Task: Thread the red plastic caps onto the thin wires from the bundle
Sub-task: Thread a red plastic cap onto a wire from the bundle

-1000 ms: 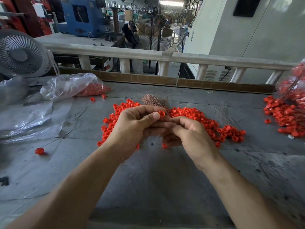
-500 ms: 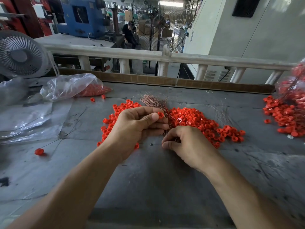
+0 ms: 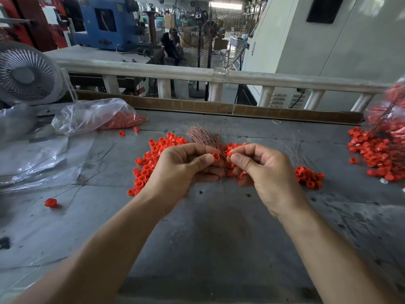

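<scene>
My left hand grips wire bundle plus one red cap | my right hand pinches another cap just beside | done: threaded heap far right | left: loose caps cover tabletop, probably most of job.

Both forearms bare, reaching fwd from bottom corners, converging toward center. Left hand back facing cam, knuckles up, fingers curled inward, thumb extended toward the right and pressed vs index tip in a pinch. Right hand mirrors it: back to cam, fingers curled, thumb pointing left, pinched vs index. Thumb tips close, nearly facing, not touching. Wrists roughly level, slightly bent. Lower fingers of both hands tucked under, prob. gripping something, view of palms blocked.
</scene>
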`<action>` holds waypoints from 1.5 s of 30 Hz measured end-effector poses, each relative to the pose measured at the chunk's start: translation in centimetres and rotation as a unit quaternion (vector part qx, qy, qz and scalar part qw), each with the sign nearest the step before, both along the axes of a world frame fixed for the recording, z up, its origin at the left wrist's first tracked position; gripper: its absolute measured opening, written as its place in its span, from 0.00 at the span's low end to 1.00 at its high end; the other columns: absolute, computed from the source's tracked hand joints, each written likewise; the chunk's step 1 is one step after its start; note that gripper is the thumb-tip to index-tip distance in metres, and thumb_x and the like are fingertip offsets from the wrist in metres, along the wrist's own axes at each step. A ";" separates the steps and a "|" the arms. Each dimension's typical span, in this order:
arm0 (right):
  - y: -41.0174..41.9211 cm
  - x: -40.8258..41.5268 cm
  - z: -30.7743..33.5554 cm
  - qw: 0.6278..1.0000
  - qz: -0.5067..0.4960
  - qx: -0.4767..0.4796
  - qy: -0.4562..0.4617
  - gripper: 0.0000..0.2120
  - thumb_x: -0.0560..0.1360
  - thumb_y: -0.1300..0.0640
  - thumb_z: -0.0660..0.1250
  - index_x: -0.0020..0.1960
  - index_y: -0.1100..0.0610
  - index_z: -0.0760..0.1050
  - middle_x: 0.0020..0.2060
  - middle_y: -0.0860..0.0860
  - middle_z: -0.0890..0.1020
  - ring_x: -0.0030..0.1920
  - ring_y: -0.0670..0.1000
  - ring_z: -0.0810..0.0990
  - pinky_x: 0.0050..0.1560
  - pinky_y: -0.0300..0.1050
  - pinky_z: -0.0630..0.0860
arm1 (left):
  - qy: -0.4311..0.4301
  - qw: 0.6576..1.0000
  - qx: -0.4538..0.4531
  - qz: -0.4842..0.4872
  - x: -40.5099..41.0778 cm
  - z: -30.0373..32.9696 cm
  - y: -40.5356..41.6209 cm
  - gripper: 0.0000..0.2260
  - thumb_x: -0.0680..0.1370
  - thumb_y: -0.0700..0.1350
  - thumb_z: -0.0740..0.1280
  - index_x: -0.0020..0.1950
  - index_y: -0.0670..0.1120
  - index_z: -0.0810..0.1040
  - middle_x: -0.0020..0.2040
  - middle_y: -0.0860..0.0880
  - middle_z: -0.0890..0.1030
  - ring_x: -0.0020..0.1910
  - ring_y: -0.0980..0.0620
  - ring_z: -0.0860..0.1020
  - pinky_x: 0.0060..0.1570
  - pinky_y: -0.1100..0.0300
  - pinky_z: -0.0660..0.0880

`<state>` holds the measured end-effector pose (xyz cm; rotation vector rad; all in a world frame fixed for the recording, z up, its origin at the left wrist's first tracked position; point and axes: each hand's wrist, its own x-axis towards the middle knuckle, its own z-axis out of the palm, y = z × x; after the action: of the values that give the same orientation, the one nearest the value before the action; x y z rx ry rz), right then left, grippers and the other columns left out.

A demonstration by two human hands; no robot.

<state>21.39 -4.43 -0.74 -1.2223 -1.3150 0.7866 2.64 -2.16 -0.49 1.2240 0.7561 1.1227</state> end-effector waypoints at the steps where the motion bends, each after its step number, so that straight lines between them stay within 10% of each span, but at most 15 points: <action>1: -0.1 -0.2 0.1 1.000 0.013 0.009 0.015 0.06 0.77 0.62 0.73 0.45 0.52 0.84 0.35 0.49 0.85 0.36 0.44 0.82 0.33 0.39 0.78 | 0.005 1.000 0.006 0.002 0.1 0.0 -0.1 0.06 0.79 0.35 0.67 0.54 0.38 0.82 0.45 0.37 0.86 0.44 0.46 0.87 0.45 0.56 0.84; 32: -0.9 -1.5 0.1 0.970 -0.042 0.171 -0.165 0.07 0.72 0.65 0.77 0.46 0.56 0.87 0.44 0.44 0.84 0.50 0.42 0.82 0.53 0.29 0.72 | 0.081 0.988 0.123 0.047 0.6 -0.5 -0.5 0.07 0.79 0.34 0.69 0.55 0.40 0.84 0.45 0.41 0.87 0.47 0.44 0.87 0.51 0.52 0.84; 45: -1.3 -3.4 0.2 0.874 -0.159 0.236 -0.393 0.05 0.73 0.61 0.76 0.49 0.56 0.83 0.48 0.48 0.82 0.51 0.53 0.79 0.52 0.40 0.72 | -0.048 0.997 -0.068 0.004 1.1 -0.5 -0.5 0.10 0.74 0.44 0.71 0.52 0.40 0.83 0.50 0.35 0.82 0.51 0.39 0.79 0.59 0.44 0.79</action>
<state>18.01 -5.74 -0.53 -1.3407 -1.7414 -0.3282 3.72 -2.71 -1.02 1.0474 0.7527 1.1095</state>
